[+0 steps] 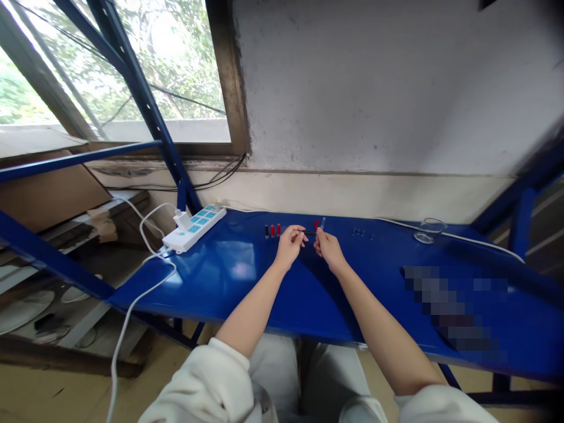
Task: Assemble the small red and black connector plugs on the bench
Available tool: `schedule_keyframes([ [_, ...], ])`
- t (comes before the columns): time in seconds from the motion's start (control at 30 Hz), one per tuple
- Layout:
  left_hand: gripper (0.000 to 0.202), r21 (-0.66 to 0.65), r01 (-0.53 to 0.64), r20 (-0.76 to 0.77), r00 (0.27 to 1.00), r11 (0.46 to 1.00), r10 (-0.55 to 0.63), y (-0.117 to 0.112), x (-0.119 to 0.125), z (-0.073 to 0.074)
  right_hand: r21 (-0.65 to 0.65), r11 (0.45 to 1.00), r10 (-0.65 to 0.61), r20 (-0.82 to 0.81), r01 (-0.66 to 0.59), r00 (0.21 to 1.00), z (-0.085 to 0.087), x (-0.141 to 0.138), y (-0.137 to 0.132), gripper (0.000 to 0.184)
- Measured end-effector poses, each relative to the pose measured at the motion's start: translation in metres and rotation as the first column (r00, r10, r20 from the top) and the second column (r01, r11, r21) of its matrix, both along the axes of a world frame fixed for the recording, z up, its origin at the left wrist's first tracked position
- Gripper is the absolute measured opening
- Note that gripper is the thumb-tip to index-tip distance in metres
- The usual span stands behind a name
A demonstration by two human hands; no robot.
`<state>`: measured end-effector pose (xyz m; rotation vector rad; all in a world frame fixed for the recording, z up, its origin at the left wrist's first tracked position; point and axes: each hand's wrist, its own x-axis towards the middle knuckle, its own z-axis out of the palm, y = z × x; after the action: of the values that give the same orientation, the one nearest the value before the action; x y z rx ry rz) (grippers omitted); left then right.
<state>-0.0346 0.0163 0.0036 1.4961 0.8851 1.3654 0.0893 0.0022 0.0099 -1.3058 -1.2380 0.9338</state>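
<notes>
Above the blue table, my left hand (291,242) pinches one end of a thin dark rod (309,233). My right hand (326,245) is closed at the rod's other end, the thumb pointing up. Just beyond the right hand are a small red cylinder (316,224) and a clear narrow piece (324,222); I cannot tell whether that hand touches the clear piece. To the left of my left hand stand a black small cylinder (267,231) and two red small cylinders (275,230) in a row. Several small clear pieces (358,232) sit right of my right hand.
A white power strip (196,230) with a plugged-in adapter lies at the table's left, its cable hanging over the edge. Clear round glassware (425,236) and a pixelated dark object (453,311) are on the right. Blue frame posts (150,111) flank the table (247,294).
</notes>
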Motion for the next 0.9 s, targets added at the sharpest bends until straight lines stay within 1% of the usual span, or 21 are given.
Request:
schedule_keyframes([
  [0.07, 0.016, -0.008, 0.004, 0.009, 1.000, 1.000, -0.004, 0.001, 0.000, 0.000, 0.002, 1.000, 0.026, -0.082, -0.026, 0.996, 0.002, -0.001, -0.001, 0.045],
  [0.17, 0.015, -0.017, 0.009, 0.026, 1.000, 1.000, -0.008, 0.001, 0.000, 0.000, 0.014, 0.998, 0.060, -0.117, -0.058, 0.991, 0.002, -0.001, 0.000, 0.043],
  [0.4, 0.017, -0.007, 0.004, 0.051, 0.999, 1.000, -0.004, 0.005, -0.002, -0.004, 0.031, 0.995, 0.092, -0.068, -0.090, 0.993, 0.001, 0.002, 0.002, 0.042],
  [0.67, 0.017, -0.010, 0.004, 0.061, 0.998, 1.000, -0.003, 0.007, -0.003, -0.004, 0.005, 0.989, 0.148, -0.068, -0.148, 0.987, 0.002, 0.006, 0.004, 0.039],
  [0.8, 0.018, -0.022, 0.000, 0.073, 0.997, 1.000, 0.002, 0.006, -0.004, -0.003, -0.014, 0.985, 0.169, -0.054, -0.170, 0.984, 0.005, 0.009, 0.003, 0.034],
  [0.9, 0.018, -0.023, -0.006, 0.084, 0.996, 1.000, 0.008, 0.006, -0.006, -0.002, -0.004, 0.979, 0.203, -0.027, -0.203, 0.979, 0.006, 0.013, 0.002, 0.028],
])
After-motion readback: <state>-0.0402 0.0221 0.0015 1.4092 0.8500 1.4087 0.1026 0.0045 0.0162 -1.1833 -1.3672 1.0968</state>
